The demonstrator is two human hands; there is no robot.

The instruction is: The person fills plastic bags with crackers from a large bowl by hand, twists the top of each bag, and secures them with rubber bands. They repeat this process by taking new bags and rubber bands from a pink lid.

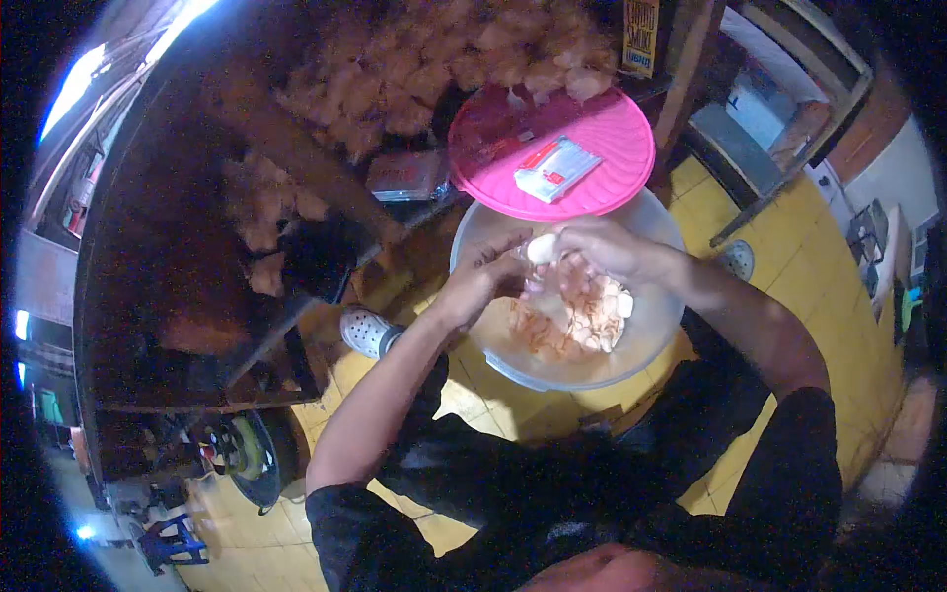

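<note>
A small pale, rounded piece (542, 249) is held between my two hands above a large translucent tub (646, 360). My left hand (490, 273) has its fingers closed round the left side of the piece. From the right, my right hand (599, 249) pinches its other side. Below them in the tub lie pale pieces (604, 314) and orange-brown shreds or peelings (545, 333). Too little detail shows to tell what the piece is.
A pink round lid (493, 158) with a white and red packet (558, 170) on it overlaps the tub's far rim. Brown crumpled items (395, 74) fill the dark wooden shelf behind. A dark plastic-wrapped pack (406, 176) lies left of the lid. Yellow tiles (789, 257) cover the floor.
</note>
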